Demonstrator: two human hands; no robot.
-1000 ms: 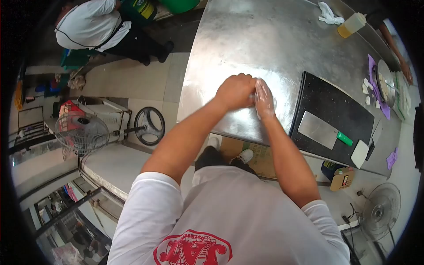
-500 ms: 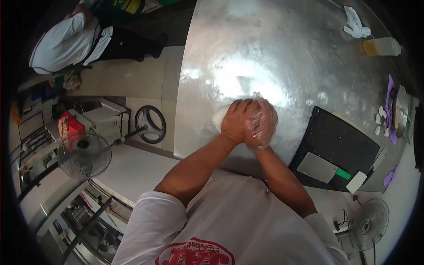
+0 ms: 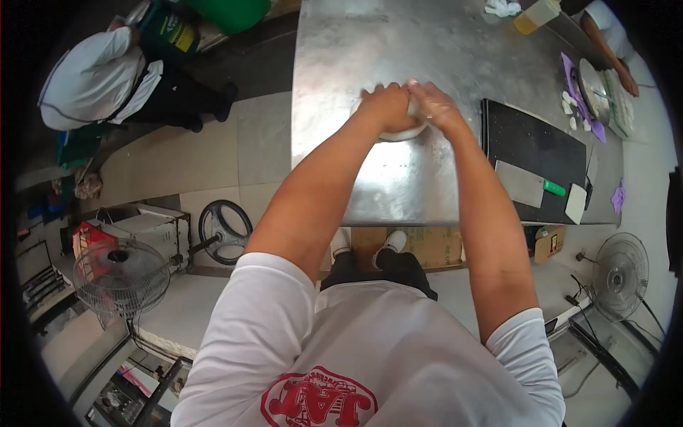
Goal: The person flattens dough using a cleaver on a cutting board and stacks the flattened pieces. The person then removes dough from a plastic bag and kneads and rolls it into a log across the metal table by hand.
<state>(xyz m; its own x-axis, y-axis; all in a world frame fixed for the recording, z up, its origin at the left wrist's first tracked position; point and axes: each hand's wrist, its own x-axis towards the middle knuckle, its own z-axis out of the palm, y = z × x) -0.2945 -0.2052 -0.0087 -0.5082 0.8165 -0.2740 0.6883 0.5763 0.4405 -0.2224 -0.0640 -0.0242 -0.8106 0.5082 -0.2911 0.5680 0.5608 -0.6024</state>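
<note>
On the steel table (image 3: 398, 181) lies a smooth white lump that looks like dough (image 3: 404, 134), mostly hidden under both hands. My left hand (image 3: 388, 107) presses on its left and top side with bent fingers. Against its right side is my right hand (image 3: 435, 108), in a thin clear plastic glove, its fingertips meeting those of the left hand. To the right lies a black board (image 3: 533, 142) with a wide flat blade (image 3: 519, 183) with a green handle (image 3: 553, 188) and a white scraper (image 3: 575, 203).
At the back right are a bottle of yellow liquid (image 3: 537, 16), a white cloth (image 3: 502, 8), a metal bowl (image 3: 593, 91) and small white pieces. One person (image 3: 92, 78) stands at the upper left. Another person's arm (image 3: 605, 46) reaches in at the right.
Both hands have moved forward, away from my body, with the white lump between them. My arms are stretched further out, and the view has shifted. More of the second person shows at the right.
</note>
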